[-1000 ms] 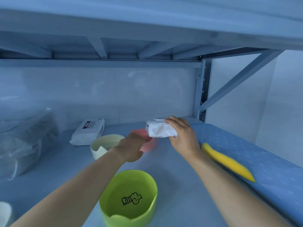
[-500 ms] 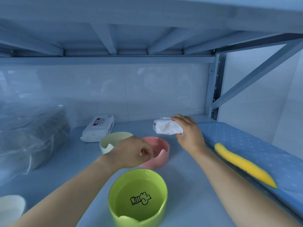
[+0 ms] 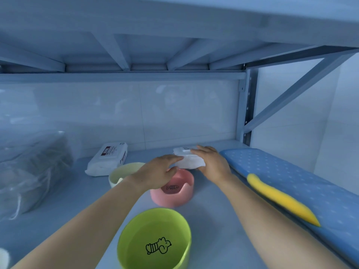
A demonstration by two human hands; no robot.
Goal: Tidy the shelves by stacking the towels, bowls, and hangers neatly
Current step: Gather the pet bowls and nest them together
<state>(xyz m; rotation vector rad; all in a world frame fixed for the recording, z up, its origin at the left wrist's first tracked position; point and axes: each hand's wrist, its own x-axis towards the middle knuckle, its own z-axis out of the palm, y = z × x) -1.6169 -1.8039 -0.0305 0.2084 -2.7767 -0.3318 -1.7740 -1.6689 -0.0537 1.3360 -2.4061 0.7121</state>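
My right hand (image 3: 212,163) grips a small white towel pack (image 3: 189,159) from its right side, above the back of the shelf. My left hand (image 3: 156,172) reaches to the pack's left end, fingers and thumb spread around it and touching. Below the hands sits a pink bowl (image 3: 174,191) with a fish-bone print. A cream bowl (image 3: 120,172) stands just left of it, partly hidden by my left wrist. A green bowl (image 3: 155,239) with a cartoon print stands nearest to me. A larger white towel pack (image 3: 107,159) lies at the back left.
A blue dotted padded board (image 3: 291,171) with a yellow handle-like piece (image 3: 279,199) lies along the shelf's right side. A clear plastic bag (image 3: 29,171) with dark contents fills the left. A white object's edge (image 3: 3,258) shows at the bottom left. The upper shelf hangs low overhead.
My left hand rose from over the pink bowl to the pack's left end. My right hand lowered the pack slightly. The camera moved closer and tilted up.
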